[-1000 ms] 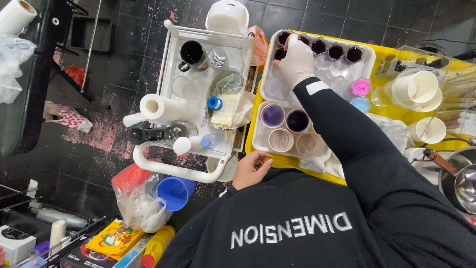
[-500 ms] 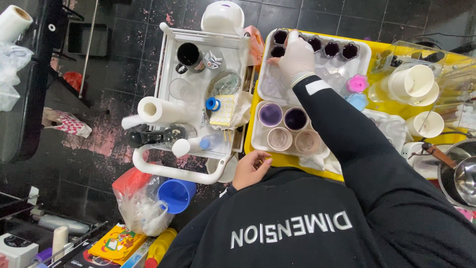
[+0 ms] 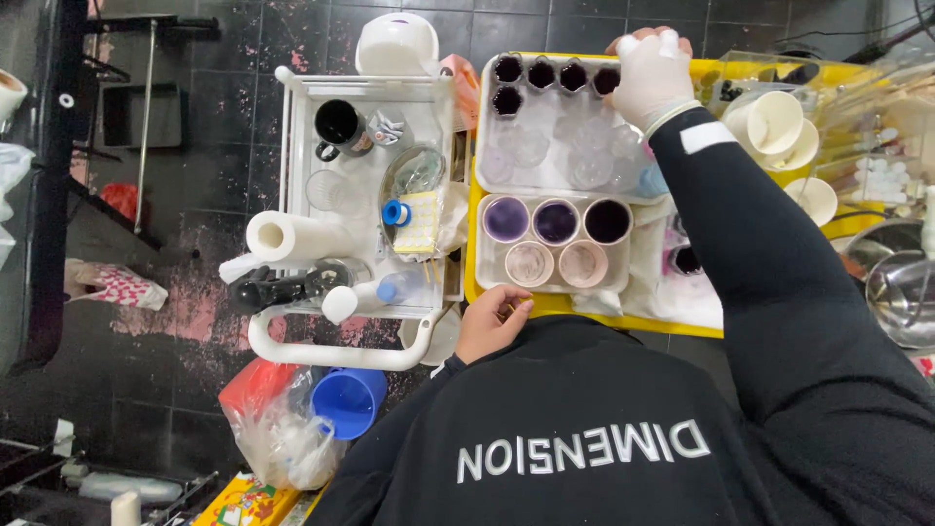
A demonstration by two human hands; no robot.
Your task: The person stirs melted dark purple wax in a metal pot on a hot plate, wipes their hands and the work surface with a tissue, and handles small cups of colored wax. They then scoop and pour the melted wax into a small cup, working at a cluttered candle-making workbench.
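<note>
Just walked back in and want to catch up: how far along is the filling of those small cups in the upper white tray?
Five small cups in the upper white tray already hold dark liquid. The gloved right hand is at the tray's far right corner; the bare left hand rests at the yellow table edge. Several clear cups look empty.

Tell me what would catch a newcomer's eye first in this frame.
Probably the yellow table, carrying white trays of cups with purple and pink liquid. The gloved right hand reaches to the far tray's right end, while the bare left hand rests by the near edge. A cluttered white cart stands left.
</note>
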